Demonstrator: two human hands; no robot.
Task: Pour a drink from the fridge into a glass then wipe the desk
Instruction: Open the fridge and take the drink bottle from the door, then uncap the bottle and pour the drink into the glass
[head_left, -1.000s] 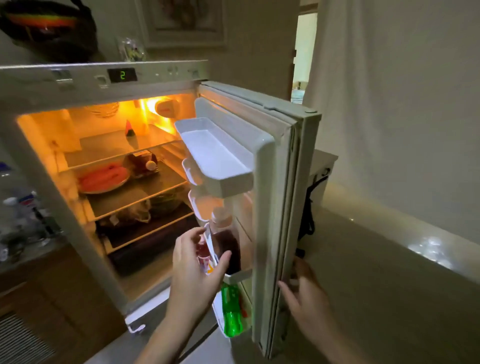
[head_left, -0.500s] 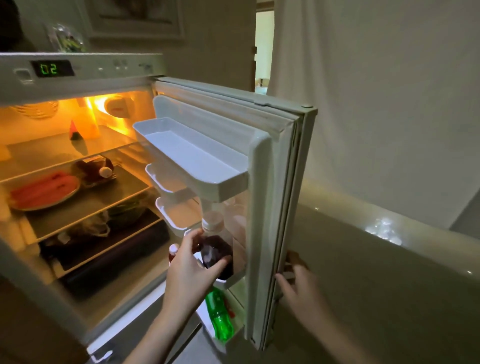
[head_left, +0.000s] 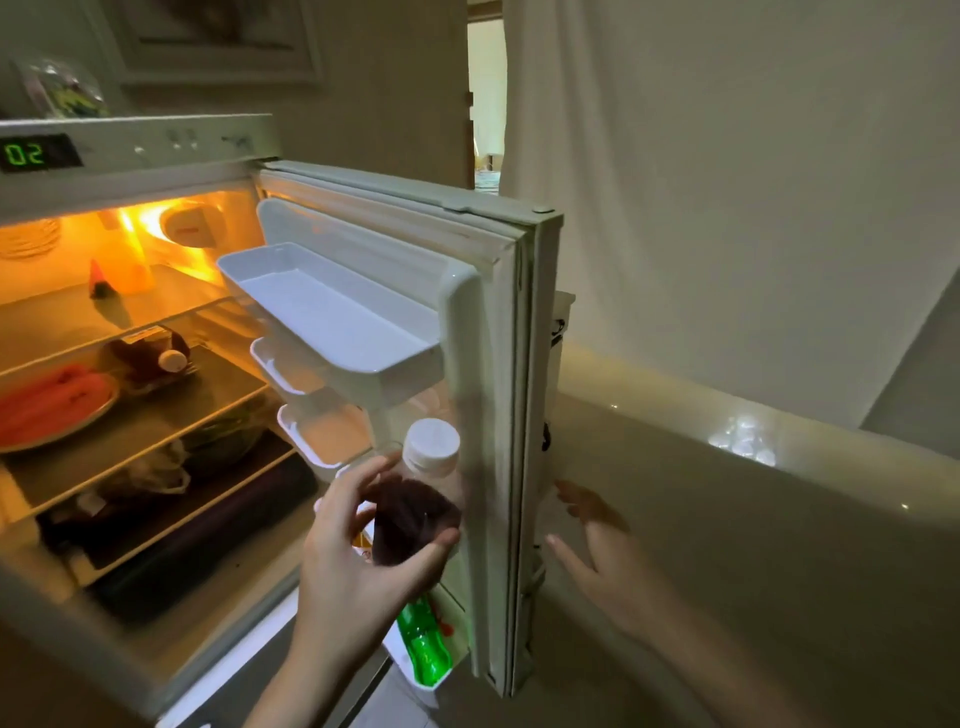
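The small fridge (head_left: 135, 156) stands open, its door (head_left: 498, 364) swung out toward me. A clear bottle (head_left: 421, 493) of dark red drink with a white cap is in front of the door's lower racks, tilted, and my left hand (head_left: 358, 561) is wrapped around its lower half. My right hand (head_left: 608, 561) hovers just outside the door's outer edge with fingers spread, holding nothing and a little off the door. No glass or cloth is in view.
A green bottle (head_left: 423, 644) lies in the bottom door rack. The top door tray (head_left: 332, 317) holds nothing. Inside are a plate of red food (head_left: 47, 405), a dark bottle (head_left: 150, 358) and bags. A pale wall and floor lie to the right.
My left hand has lifted the dark drink bottle up out of the door rack. My right hand has come slightly off the door edge. The view has shifted right.
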